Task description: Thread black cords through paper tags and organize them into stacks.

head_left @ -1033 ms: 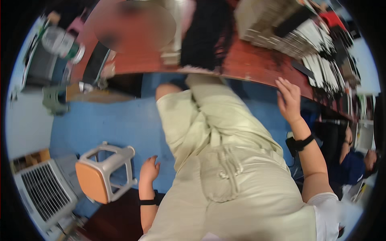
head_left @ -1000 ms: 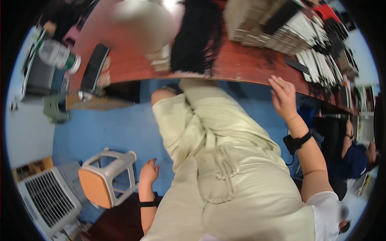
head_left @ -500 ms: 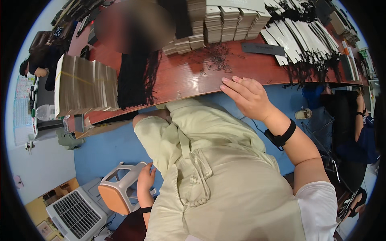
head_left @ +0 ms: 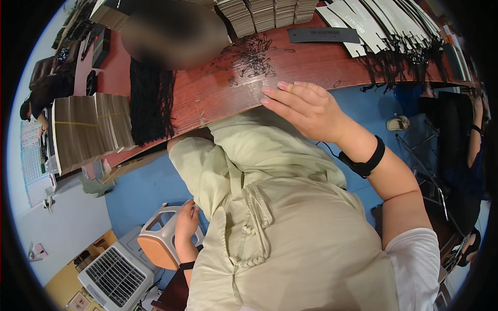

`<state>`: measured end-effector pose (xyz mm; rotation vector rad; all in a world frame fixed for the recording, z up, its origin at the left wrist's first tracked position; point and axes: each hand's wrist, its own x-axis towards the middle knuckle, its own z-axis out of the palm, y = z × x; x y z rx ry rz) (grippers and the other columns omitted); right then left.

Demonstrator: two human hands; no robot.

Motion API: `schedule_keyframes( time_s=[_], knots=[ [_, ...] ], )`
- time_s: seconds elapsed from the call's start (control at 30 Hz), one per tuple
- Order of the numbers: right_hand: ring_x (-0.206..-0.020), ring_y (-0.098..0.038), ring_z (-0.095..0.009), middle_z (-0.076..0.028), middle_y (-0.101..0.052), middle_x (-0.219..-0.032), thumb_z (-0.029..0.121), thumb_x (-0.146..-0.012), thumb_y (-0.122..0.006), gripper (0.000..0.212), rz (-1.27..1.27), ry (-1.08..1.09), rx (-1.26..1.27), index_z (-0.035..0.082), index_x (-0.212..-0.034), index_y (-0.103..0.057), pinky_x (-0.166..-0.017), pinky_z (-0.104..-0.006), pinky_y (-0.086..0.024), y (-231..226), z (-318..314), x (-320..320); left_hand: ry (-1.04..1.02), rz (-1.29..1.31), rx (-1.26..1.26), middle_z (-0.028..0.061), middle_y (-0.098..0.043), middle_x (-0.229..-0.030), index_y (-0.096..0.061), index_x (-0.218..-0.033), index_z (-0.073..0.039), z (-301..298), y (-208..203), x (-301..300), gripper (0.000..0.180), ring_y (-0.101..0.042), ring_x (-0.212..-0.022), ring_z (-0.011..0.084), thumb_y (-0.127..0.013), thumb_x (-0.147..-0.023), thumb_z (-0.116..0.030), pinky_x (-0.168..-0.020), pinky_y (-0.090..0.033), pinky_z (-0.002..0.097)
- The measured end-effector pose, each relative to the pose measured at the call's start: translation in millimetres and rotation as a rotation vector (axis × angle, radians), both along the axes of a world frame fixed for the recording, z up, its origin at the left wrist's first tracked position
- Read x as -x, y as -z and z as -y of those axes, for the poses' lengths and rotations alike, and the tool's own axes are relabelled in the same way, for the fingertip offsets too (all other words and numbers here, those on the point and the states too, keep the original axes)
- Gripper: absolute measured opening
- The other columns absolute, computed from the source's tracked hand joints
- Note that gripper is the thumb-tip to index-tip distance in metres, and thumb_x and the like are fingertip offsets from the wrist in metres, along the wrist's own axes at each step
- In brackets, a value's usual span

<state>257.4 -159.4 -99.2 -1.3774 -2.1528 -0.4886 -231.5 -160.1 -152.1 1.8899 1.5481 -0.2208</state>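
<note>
My right hand [head_left: 307, 110] hovers at the near edge of the red-brown wooden table [head_left: 207, 101], fingers stretched out and holding nothing. Just beyond its fingertips lies a loose heap of small black pins or clips [head_left: 254, 58]; their exact kind is too small to tell. A black printed hang tag [head_left: 324, 35] rests flat behind them. To its right, white hang tags [head_left: 363, 28] with black strings are fanned out. My left hand [head_left: 187, 222] hangs low beside my leg, next to a grey and orange plastic stool [head_left: 155, 251], with its fingers loosely extended and nothing visible in them.
Banded stacks of cards [head_left: 78, 132] and a bundle of black cords [head_left: 151, 103] occupy the table's left side. More card stacks [head_left: 259, 15] stand at the back. An air cooler [head_left: 116, 274] is at lower left. Other people sit at far left and right [head_left: 456, 155].
The view has turned slightly, so the table and its items sit higher and further left in the picture. Both hands keep much the same pose, and nothing was picked up.
</note>
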Motion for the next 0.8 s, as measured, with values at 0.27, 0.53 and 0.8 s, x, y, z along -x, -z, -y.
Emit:
schedule_keyframes(
  time_s=[0.27, 0.53, 0.8],
  knots=[
    [-0.106, -0.057, -0.016, 0.0, -0.057, -0.126, 0.012, -0.079, -0.053, 0.039, -0.039, -0.008, 0.042, 0.013, -0.118, -0.059, -0.083, -0.029, -0.046, 1, 1, -2, -0.036, -0.057, 0.117, 0.0222, -0.06, -0.112, -0.054, -0.12, 0.0, 27, -4, 23, 0.036, -0.061, -0.099, 0.0354, -0.057, -0.089, -0.016, -0.085, -0.048, 0.0398],
    [-0.107, -0.056, -0.018, -0.001, -0.057, -0.126, 0.011, -0.079, -0.054, 0.039, -0.054, -0.047, 0.058, 0.012, -0.118, -0.059, -0.085, -0.0315, -0.047, -2, 1, -2, -0.044, -0.017, 0.03, 0.0229, -0.061, -0.11, -0.055, -0.12, -0.001, 27, -11, 4, 0.035, -0.06, -0.098, 0.0362, -0.058, -0.088, -0.015, -0.084, -0.047, 0.0408],
    [-0.108, -0.056, -0.02, -0.003, -0.057, -0.125, 0.009, -0.076, -0.055, 0.04, 0.008, -0.016, 0.037, 0.01, -0.116, -0.061, -0.088, -0.0329, -0.046, -3, 2, 0, -0.105, -0.015, -0.013, 0.0225, -0.061, -0.11, -0.056, -0.119, 0.0, 31, -20, 5, 0.034, -0.059, -0.098, 0.0359, -0.058, -0.088, -0.013, -0.084, -0.047, 0.04]
  ],
)
